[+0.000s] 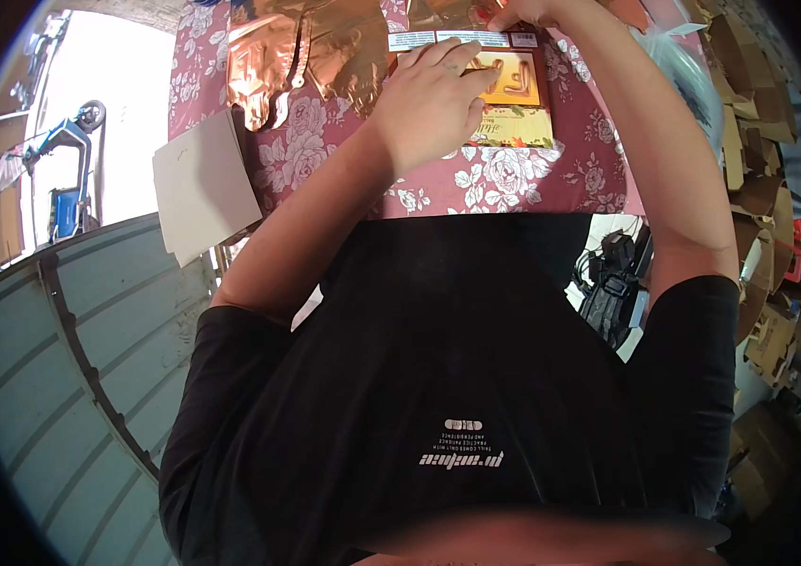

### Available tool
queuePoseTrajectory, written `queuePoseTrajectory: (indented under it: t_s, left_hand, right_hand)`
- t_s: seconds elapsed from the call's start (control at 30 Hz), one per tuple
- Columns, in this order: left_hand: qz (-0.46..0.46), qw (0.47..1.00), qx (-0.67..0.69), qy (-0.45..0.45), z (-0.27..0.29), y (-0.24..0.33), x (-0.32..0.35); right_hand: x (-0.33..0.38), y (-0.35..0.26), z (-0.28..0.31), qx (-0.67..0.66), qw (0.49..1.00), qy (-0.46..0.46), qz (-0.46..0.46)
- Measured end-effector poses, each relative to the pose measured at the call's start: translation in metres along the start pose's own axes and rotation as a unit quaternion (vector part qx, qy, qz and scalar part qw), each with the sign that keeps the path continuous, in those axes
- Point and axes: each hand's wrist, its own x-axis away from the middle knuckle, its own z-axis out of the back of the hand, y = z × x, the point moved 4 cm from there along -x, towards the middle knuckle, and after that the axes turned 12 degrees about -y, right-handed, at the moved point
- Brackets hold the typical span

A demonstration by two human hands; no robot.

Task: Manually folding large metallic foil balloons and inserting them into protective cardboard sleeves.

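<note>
On the flowered tablecloth lies a flat package with a yellow card showing a gold letter-shaped balloon and a white label strip along its far side. My left hand rests on it, palm down, its fingers stretched out and slightly apart. At the far edge of the view my right hand is beside the package's far right corner, by shiny copper-gold foil. The upper edge cuts off part of that hand, so its grip is unclear. More copper-coloured foil is spread to the left of my left hand.
The table with its pink floral cloth ends just before my body. Pale card sheets overhang its left corner. A clear plastic bag lies beyond my right forearm. Cardboard boxes pile up at right; a blue wheeled frame stands left.
</note>
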Motion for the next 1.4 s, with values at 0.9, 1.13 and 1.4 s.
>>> queuePoseTrajectory:
  t_s: [0.9, 1.13, 1.4]
  left_hand:
    - [-0.001, 0.999, -0.035, 0.016, -0.005, 0.007, 0.002]
    - [0.004, 0.999, -0.037, 0.017, -0.009, 0.008, 0.003]
    - [-0.006, 0.999, -0.021, 0.038, -0.013, 0.008, 0.005]
  right_hand:
    - [-0.002, -0.004, -0.007, -0.140, 0.989, -0.042, 0.037]
    - [0.017, -0.042, -0.004, -0.071, 0.987, -0.059, 0.133]
    - [0.040, -0.032, -0.035, -0.080, 0.992, 0.053, 0.083]
